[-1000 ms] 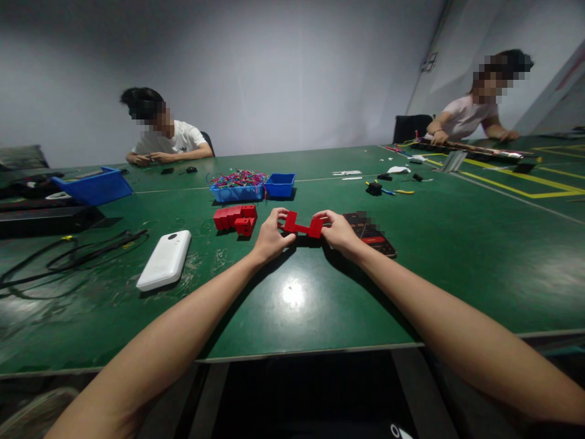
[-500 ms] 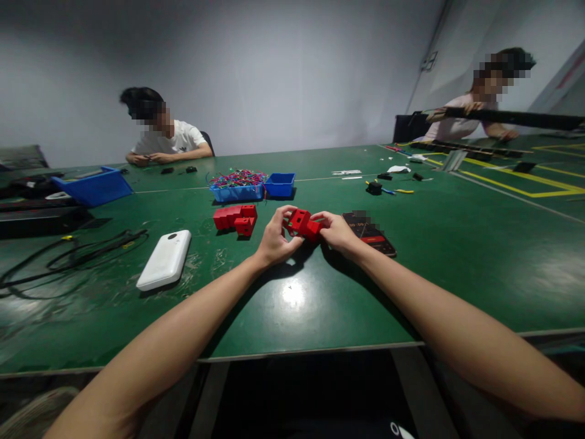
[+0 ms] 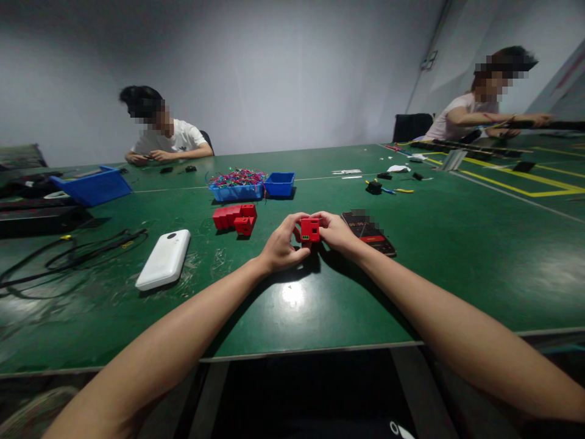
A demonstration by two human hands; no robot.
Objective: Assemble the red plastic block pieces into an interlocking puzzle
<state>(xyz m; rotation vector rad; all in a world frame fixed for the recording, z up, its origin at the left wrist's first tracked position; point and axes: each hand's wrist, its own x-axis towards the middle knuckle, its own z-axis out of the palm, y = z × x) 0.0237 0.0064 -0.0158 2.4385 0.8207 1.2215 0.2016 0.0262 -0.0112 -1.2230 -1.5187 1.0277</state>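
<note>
Between my two hands is a small red block-shaped part (image 3: 310, 230) with a square hole in its face and a small green connector at its lower left. My left hand (image 3: 286, 244) grips it from the left, thumb below and fingers above. From the right, my right hand (image 3: 337, 231) pinches its edge, with some fingertips hidden behind the block. More red blocks (image 3: 231, 217) stand together on the table to the left of my hands. Just right of my right hand lies a phone (image 3: 368, 233) showing a timer.
A white power bank (image 3: 163, 260) and black cables (image 3: 68, 259) lie left on the green table (image 3: 457, 262). Behind are a blue bin (image 3: 235, 193) of coloured wires, a smaller blue bin (image 3: 280, 185) and pliers (image 3: 397, 191). Two people (image 3: 169, 137) sit across the table.
The red block has been turned in my hands, so its flat holed face now points toward me. My left hand has shifted slightly right and down. The person at right has moved the long dark bar rightward.
</note>
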